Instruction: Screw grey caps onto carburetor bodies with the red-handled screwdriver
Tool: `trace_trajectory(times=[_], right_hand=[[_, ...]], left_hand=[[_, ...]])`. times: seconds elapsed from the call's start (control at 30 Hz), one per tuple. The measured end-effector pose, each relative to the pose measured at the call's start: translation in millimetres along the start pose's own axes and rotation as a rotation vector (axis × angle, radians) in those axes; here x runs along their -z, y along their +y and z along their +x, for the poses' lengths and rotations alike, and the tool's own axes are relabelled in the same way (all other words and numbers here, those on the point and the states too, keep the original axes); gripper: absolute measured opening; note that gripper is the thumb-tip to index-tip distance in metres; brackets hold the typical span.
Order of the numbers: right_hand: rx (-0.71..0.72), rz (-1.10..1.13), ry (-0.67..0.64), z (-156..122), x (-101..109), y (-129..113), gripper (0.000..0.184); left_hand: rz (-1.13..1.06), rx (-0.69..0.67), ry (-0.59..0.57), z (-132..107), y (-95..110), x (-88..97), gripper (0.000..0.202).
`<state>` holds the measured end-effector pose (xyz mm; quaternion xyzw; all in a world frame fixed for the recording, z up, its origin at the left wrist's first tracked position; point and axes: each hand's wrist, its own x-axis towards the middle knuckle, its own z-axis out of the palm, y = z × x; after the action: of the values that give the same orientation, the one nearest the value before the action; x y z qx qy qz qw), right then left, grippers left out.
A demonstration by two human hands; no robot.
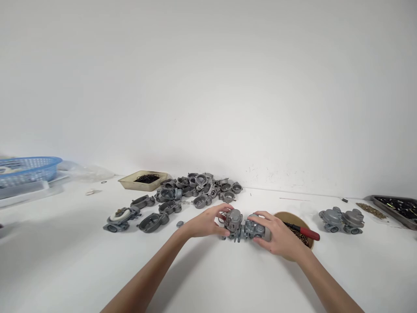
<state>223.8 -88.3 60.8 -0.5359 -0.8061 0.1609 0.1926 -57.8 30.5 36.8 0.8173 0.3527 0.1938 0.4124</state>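
My left hand point(206, 222) curls its fingers over the left end of a grey metal carburetor body point(235, 222) lying on the white table point(81, 269). My right hand point(279, 235) grips a second grey carburetor body point(256, 228) at the right end. The two castings sit side by side, touching, between my hands. Both hands are closed on the parts.
A heap of grey castings point(198, 190) lies behind, with loose ones point(153, 221) to the left. A beige tray of black rings point(143, 179), a blue basket point(26, 167), a round brown bowl point(286, 216) with a red-handled tool point(309, 234), two assembled carburetors point(342, 219), a dark tray point(399, 208).
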Motion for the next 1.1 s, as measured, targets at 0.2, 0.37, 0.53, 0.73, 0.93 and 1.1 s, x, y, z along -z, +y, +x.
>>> trace_trajectory(times=[0.2, 0.37, 0.53, 0.73, 0.93, 1.1], right_hand=[[0.01, 0.02, -0.013, 2, -2, 3, 0.057], [-0.005, 0.036, -0.019, 1, -3, 4, 0.055], [-0.022, 0.045, -0.012, 1, -1, 2, 0.056], [-0.014, 0.051, -0.002, 0, 0, 0, 0.055], [-0.011, 0.05, 0.003, 0, 0, 0, 0.055], [-0.015, 0.048, -0.001, 0, 0, -1, 0.054]], left_hand=[[-0.031, -0.084, -0.001, 4, 1, -15.6, 0.081], [-0.06, -0.111, 0.053, 4, 5, -19.1, 0.074], [-0.012, -0.158, 0.053, 3, 2, -18.5, 0.069], [0.032, -0.181, 0.103, 5, -3, -20.1, 0.066], [0.064, -0.172, 0.133, 4, 1, -21.0, 0.065], [0.102, -0.181, 0.171, 2, 7, -17.7, 0.062]])
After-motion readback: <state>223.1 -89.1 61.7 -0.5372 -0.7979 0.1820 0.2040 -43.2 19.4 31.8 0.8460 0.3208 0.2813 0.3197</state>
